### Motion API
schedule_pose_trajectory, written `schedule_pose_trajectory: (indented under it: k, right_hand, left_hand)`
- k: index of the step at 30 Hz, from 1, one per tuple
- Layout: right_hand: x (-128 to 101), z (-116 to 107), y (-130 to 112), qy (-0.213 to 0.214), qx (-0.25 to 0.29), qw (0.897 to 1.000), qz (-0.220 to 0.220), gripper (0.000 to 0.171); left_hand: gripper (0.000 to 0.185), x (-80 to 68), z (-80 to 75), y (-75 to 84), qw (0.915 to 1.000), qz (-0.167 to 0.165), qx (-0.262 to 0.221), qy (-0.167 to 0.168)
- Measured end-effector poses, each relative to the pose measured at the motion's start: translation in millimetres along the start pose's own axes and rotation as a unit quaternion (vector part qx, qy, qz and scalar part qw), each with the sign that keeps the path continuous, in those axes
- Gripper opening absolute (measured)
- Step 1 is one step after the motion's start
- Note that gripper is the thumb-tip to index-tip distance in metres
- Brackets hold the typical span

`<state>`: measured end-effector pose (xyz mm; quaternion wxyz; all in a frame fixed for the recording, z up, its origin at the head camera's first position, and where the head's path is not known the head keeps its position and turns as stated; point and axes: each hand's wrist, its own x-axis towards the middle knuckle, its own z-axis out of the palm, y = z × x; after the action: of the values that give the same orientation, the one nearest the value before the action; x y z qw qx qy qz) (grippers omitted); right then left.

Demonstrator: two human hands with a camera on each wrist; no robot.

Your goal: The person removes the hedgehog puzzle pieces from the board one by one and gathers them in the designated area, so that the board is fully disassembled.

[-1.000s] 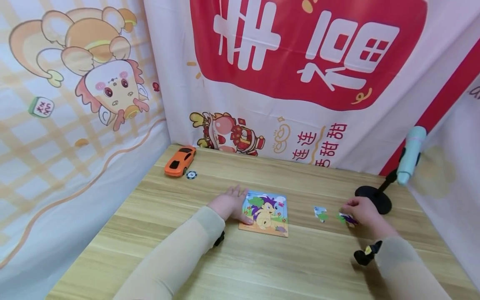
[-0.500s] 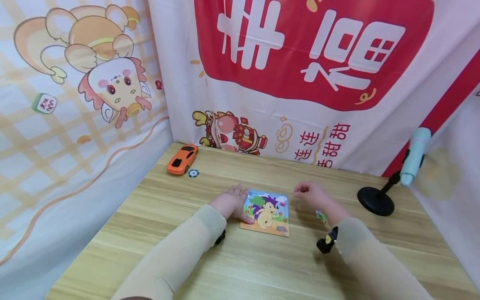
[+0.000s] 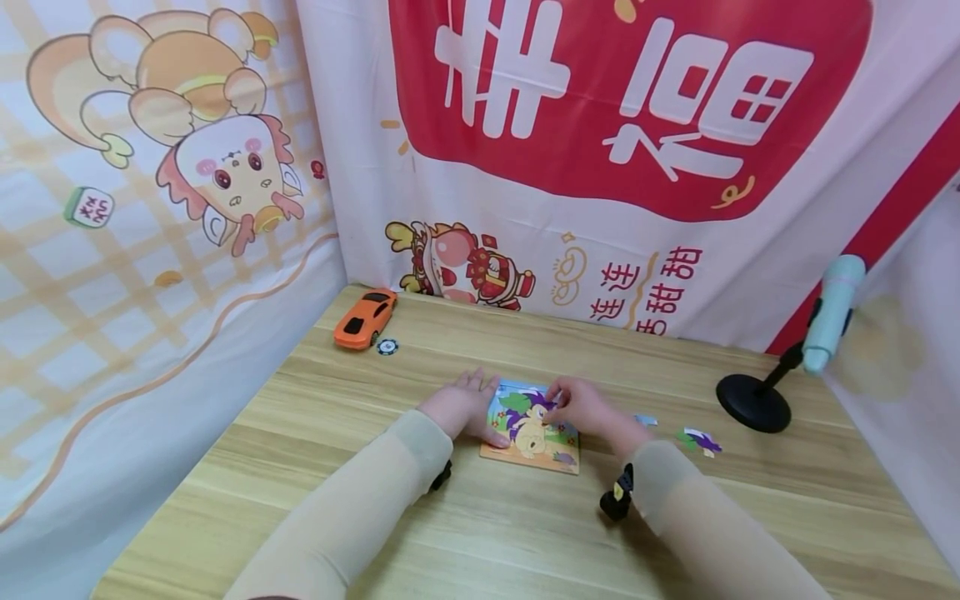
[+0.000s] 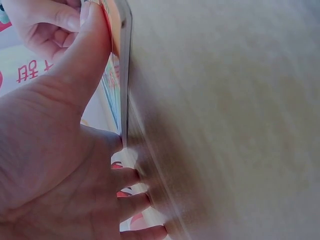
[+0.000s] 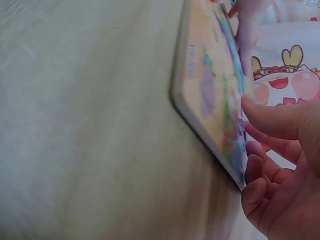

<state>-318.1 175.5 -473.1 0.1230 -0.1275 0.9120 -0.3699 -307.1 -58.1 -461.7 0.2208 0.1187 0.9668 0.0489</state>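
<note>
A square jigsaw puzzle (image 3: 533,447) with a hedgehog picture lies on the table between my hands. My left hand (image 3: 459,408) is spread at its left side; the thumb (image 4: 82,67) rests on the picture and the other fingers reach past its edge. Over the upper right part of the puzzle, my right hand (image 3: 588,407) has its fingertips at the surface. In the right wrist view a gap shows between thumb and index finger, with the other fingers bent. Two loose pieces, one pale blue piece (image 3: 646,419) and one purple-green piece (image 3: 701,440), lie to the right.
An orange toy car (image 3: 366,319) and a round black-and-white chip (image 3: 387,347) stand at the back left. On the right is a black stand (image 3: 753,403) holding a mint-green microphone (image 3: 834,312). Printed cloth (image 3: 465,187) hangs behind the wooden table (image 3: 480,533).
My right hand has moved left from the purple-green piece, across the table, to the puzzle's upper right. That piece now lies uncovered. My left hand stays at the puzzle's left side.
</note>
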Motion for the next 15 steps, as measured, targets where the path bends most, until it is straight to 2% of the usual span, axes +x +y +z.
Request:
schedule_pose_trajectory:
  k: [7,15]
  right_hand:
    - [1,5,1,0.014,-0.015,1.0,-0.004,0.023]
    - [1,6,2,0.014,-0.005,1.0,0.002,0.024]
  left_hand:
    - [0.132,10.6,6.0,-3.6,1.0,0.0,-0.004,0.004]
    - [0.132,17.5,11.8,-5.8,1.0,0.0,0.003,0.009]
